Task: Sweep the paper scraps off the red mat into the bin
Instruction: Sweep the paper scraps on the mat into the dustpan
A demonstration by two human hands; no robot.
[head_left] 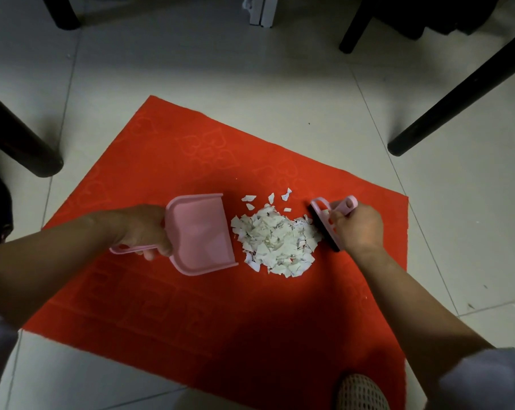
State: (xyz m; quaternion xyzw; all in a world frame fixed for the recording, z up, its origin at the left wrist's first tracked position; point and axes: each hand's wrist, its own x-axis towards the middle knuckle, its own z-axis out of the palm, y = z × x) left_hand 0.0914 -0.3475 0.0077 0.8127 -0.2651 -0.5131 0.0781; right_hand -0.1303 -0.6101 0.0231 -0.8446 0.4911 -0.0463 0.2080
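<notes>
Now paper scraps [275, 241] lie between dustpan [200, 233] and brush [328, 223].

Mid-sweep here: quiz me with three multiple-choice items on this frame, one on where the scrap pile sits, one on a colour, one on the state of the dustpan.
1. The main pile of paper scraps lies:
A. between the dustpan and the brush
B. inside the dustpan
C. on the bare floor tiles

2. The dustpan is:
A. blue
B. pink
C. black

3. The dustpan tray holds:
A. most of the scraps
B. a crumpled cloth
C. no scraps yet

Key: 1 A, the pile sits on the red mat with the brush in the right hand beside it; 2 B, pink plastic; 3 C, the tray gripped by the left hand shows bare.
</notes>
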